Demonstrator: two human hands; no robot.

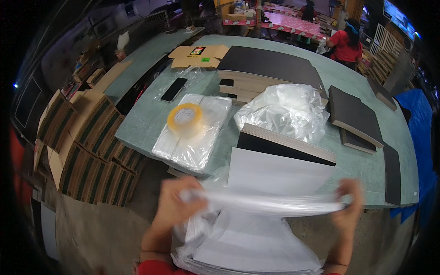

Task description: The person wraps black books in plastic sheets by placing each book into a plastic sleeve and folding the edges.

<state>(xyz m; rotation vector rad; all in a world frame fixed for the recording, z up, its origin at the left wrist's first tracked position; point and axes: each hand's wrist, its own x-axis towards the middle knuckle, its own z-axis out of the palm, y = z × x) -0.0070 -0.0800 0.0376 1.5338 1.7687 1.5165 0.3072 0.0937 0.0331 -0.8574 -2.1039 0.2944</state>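
A clear plastic bag or sheet (275, 203) is pulled taut in a band between my hands. My left hand (179, 201) grips its left end and my right hand (348, 204) pinches its right end; both are blurred by motion. Below the band, close to my body, white sheets or a white-faced stack (247, 245) show through more clear plastic. Beyond the band, a pale grey-white flat piece (279, 168) lies at the table's near edge. Against it leans a thick block with a black face (279, 149) and pale page edges. A crumpled heap of clear plastic (284, 112) sits just behind.
A yellowish tape roll (184, 117) rests on a plastic-wrapped bundle (195, 146). A phone (174, 89), an opened carton (199, 56), and black-covered stacks (275, 64) share the green table (137, 121). Boxes (94, 169) pile up left. Another person (346, 46) is at far right.
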